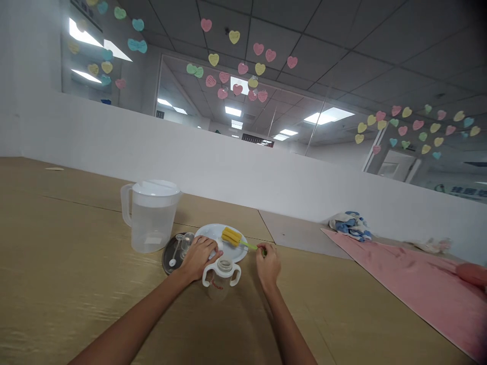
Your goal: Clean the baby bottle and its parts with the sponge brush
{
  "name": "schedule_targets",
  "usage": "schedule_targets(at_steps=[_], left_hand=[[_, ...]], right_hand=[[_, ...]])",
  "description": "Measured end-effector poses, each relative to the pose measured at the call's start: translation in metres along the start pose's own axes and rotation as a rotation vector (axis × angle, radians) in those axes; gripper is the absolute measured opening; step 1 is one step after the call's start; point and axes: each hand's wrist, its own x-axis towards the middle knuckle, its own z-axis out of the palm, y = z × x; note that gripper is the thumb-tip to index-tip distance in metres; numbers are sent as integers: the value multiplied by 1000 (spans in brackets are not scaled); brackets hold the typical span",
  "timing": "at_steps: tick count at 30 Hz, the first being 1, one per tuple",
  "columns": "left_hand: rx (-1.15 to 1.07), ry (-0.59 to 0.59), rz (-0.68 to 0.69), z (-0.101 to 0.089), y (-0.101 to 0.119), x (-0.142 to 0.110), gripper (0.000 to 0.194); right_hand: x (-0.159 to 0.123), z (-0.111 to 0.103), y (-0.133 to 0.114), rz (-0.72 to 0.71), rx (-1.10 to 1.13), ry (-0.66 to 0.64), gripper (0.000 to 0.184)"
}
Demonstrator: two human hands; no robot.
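Note:
My right hand [268, 263] is closed round the green handle of a bottle brush [231, 236]. The brush's yellow sponge head lies over a white plate [239, 256]. My left hand [200, 257] rests at the plate's left rim, palm down, with thumb and fingers apart; what lies beneath its fingers is hidden. Just in front of the plate stands an uncapped clear baby bottle [219, 284] with two white handles, close to my left thumb. Beside my left hand, a dark round dish [167, 257] bears a clear bottle top [186, 242] and a straw with a white weighted end [172, 262].
A lidded clear pitcher [152, 223] of water stands behind the dark dish at the left. Farther right lie a pink cloth [411, 274] and a crumpled blue-and-white cloth [350, 224]. A low white wall [228, 172] with glass above borders the table's back.

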Motion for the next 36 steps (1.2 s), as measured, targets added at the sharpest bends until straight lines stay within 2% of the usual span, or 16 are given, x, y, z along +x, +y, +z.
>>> schedule_targets(at_steps=[4, 17, 25, 36], left_hand=[[-6, -23, 0, 0, -1, 0, 35], [57, -242, -54, -15, 6, 5, 53], [-21, -214, -37, -16, 5, 7, 46], [127, -277, 5, -19, 5, 9, 56]], right_hand=[[0, 0, 0, 12, -8, -3, 21], [-1, 3, 2, -5, -13, -14, 21], [-1, 4, 2, -68, -48, 13, 21], [-3, 3, 0, -88, -65, 2, 22]])
